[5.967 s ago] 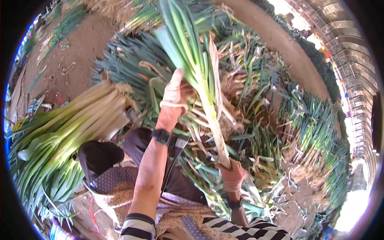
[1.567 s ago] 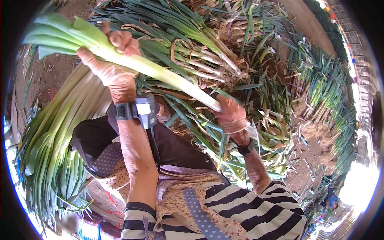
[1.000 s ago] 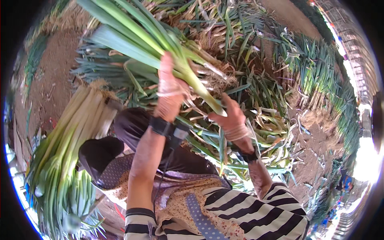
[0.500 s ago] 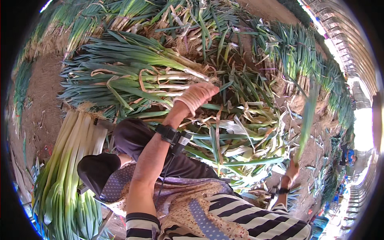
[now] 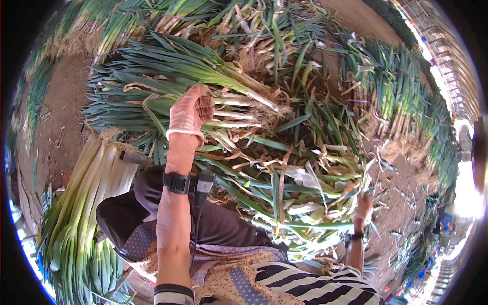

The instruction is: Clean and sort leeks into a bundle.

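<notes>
My left hand (image 5: 191, 113), in a pale glove, lies over the heap of long green onions (image 5: 140, 76) in front of me. Its fingers are curled round the stalks of the heap, and pale stalks (image 5: 236, 101) with stringy roots stick out to its right. What lies inside the curled fingers is partly hidden. Low at the right, my right hand (image 5: 362, 209) hangs beside the pile of stripped leaves (image 5: 310, 188). It is small and blurred there, so its fingers cannot be made out.
Peeled green onions (image 5: 84, 203) with white stalks lie in a bundle at the left. More upright bunches (image 5: 401, 86) stand at the right and along the back. Bare soil (image 5: 66, 96) shows at the left. My bent knees (image 5: 122, 211) are below the heap.
My left hand has moved left, from the root ends onto the stalks of the heap. The long green leaf that was at my right hand is gone from it; that hand has shifted slightly left.
</notes>
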A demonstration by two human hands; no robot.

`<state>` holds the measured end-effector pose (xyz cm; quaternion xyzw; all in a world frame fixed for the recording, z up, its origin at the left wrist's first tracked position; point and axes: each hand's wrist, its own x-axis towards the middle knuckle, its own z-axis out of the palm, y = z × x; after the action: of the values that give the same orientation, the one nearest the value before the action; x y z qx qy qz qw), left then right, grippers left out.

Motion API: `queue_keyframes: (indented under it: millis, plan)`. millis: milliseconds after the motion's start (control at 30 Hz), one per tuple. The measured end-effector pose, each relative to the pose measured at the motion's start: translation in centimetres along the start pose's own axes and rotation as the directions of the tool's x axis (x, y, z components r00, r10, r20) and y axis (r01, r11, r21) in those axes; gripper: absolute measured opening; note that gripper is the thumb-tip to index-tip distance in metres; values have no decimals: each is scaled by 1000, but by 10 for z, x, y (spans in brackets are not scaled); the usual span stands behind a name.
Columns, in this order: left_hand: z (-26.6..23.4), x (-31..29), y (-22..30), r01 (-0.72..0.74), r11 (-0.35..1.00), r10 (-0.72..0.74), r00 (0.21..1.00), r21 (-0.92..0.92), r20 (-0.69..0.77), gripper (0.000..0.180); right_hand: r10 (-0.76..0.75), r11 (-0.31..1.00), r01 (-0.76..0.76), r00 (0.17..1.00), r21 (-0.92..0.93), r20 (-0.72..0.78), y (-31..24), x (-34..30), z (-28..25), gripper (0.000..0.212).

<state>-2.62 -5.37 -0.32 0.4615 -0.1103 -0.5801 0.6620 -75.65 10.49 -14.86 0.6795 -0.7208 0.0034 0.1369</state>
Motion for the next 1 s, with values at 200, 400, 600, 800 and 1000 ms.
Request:
queue_keyframes:
  millis: [200, 400, 600, 800, 1000]
  plan:
    - [-40, -4, 14, -33, 996, 20, 989, -87, -145, 33, -420, 751, 292, 903, 592, 87, -447, 251, -28, 39]
    - [-24, -10, 15, -97, 993, 88, 986, -59, -143, 29, -417, 904, 308, 790, 296, 449, -573, 348, 55, 54]
    - [-33, -2, 19, 17, 996, -31, 986, -85, -164, 26, -314, 950, 260, 790, 176, 528, -590, 345, 97, 55]
    - [-16, 3, 22, -50, 992, 34, 990, -115, -139, 27, -565, 258, -187, 767, 948, 305, -538, 272, 147, 20]
    - [-7, 11, 2, 1, 985, -26, 990, -170, -142, 24, -425, 537, -141, 807, 832, 411, -504, 160, 113, 32]
